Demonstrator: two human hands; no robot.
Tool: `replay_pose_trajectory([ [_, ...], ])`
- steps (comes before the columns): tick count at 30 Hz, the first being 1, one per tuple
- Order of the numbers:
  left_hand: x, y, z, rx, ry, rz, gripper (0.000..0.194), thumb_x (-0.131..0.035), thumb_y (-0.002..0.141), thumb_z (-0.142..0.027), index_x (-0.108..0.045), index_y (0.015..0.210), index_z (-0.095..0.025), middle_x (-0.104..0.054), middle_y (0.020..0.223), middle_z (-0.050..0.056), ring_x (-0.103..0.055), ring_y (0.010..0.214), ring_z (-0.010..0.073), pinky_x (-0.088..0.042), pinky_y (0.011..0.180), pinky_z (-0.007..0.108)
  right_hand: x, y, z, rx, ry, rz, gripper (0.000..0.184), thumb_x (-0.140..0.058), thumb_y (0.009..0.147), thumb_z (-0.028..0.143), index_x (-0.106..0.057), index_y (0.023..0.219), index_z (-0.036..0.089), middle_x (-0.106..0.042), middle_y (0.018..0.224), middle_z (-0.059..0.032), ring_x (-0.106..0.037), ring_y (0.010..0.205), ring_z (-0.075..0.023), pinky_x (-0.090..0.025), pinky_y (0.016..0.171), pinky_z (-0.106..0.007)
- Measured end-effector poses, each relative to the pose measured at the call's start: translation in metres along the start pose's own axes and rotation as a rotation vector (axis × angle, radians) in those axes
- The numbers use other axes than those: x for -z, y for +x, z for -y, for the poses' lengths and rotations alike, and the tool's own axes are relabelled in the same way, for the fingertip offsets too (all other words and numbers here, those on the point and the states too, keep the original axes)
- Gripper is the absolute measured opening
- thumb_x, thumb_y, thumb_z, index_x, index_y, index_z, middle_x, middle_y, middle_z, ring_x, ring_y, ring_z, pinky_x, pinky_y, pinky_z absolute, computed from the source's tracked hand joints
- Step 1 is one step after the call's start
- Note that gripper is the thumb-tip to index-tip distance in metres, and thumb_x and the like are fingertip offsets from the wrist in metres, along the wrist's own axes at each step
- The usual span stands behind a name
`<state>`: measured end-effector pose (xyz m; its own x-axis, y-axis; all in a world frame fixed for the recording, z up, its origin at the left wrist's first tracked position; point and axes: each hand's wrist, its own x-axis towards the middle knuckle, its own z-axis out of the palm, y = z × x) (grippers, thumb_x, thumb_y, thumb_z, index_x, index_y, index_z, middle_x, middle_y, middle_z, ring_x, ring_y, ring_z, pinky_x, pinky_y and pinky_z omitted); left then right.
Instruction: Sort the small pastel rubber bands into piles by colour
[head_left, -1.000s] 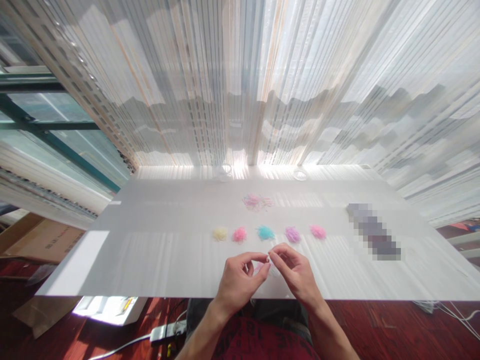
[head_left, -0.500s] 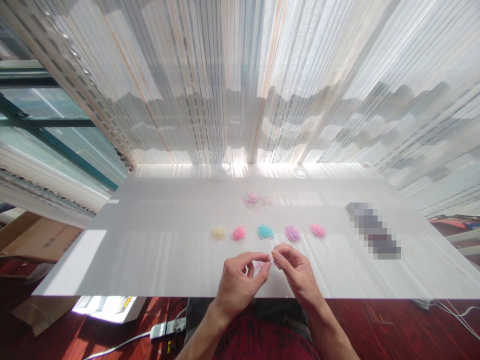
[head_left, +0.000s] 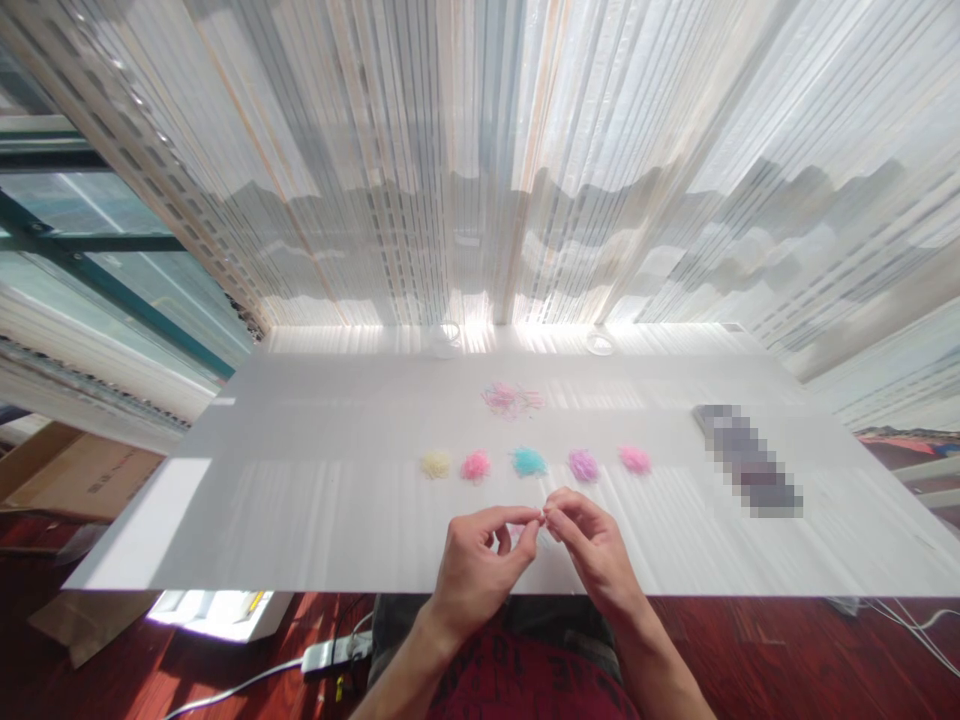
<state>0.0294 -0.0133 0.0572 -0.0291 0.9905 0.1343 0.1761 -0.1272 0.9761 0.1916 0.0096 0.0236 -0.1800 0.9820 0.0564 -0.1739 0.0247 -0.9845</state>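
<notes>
My left hand (head_left: 489,556) and my right hand (head_left: 589,545) meet fingertip to fingertip above the near edge of the white table (head_left: 315,520). Both are closed in a pinch, and what sits between the fingertips is too small to name. Some pinkish thin pieces (head_left: 517,532) show on the table behind the left fingers, partly hidden. Beyond the hands lies a row of small piles of thin strands: yellow (head_left: 436,464), coral pink (head_left: 475,466), turquoise (head_left: 529,461), purple (head_left: 583,465) and pink (head_left: 635,459). Farther back spreads a looser mixed pile (head_left: 511,399).
A blurred-out dark object (head_left: 750,462) lies on the right of the table. Two clear round items, a left one (head_left: 448,338) and a right one (head_left: 599,343), stand at the back by the curtain (head_left: 495,200). A power strip (head_left: 337,654) and a cardboard box (head_left: 75,470) are below.
The fingertips of both hands have come slightly closer and now seem to touch. The piles look the same; the view has shifted very slightly.
</notes>
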Motion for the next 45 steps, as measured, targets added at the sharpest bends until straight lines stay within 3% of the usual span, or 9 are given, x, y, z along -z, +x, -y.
replay_pose_trajectory([
  [14,-0.001,0.000,0.004,-0.031,0.058,0.010,0.012,-0.074,0.086,-0.024,-0.083,0.088,-0.017,-0.079,0.074,0.004,-0.051,0.050,0.0067,-0.045,0.049,0.015,0.007,-0.004,-0.010,-0.001,0.048,-0.006,0.020,-0.074,0.093,0.042,-0.074,0.086,0.024,-0.064,0.083,-0.0007,-0.056,0.073,-0.0140,-0.047,0.069,-0.026],
  [21,0.001,-0.001,0.005,-0.043,0.106,0.011,0.012,-0.074,0.086,-0.023,-0.084,0.089,-0.017,-0.079,0.074,0.003,-0.051,0.050,0.0069,-0.045,0.049,0.016,0.009,-0.005,-0.002,0.026,-0.079,0.018,0.018,-0.075,0.091,0.043,-0.076,0.091,0.025,-0.066,0.085,-0.0018,-0.062,0.080,-0.0168,-0.051,0.074,-0.028],
  [30,0.006,-0.003,0.008,-0.084,0.170,0.057,0.011,-0.073,0.089,-0.023,-0.083,0.091,-0.020,-0.081,0.080,0.002,-0.053,0.052,0.0075,-0.046,0.052,0.017,0.015,-0.006,0.004,0.074,-0.284,0.071,0.017,-0.072,0.094,0.041,-0.074,0.091,0.025,-0.064,0.083,-0.0014,-0.059,0.076,-0.0165,-0.048,0.072,-0.030],
  [45,0.008,-0.005,0.011,-0.157,0.214,0.082,0.008,-0.073,0.090,-0.022,-0.080,0.089,-0.019,-0.082,0.085,0.004,-0.063,0.060,0.0107,-0.050,0.054,0.019,0.017,-0.009,0.011,0.074,-0.292,0.117,0.018,-0.069,0.096,0.041,-0.075,0.093,0.024,-0.065,0.085,-0.0038,-0.061,0.081,-0.0194,-0.050,0.075,-0.033],
])
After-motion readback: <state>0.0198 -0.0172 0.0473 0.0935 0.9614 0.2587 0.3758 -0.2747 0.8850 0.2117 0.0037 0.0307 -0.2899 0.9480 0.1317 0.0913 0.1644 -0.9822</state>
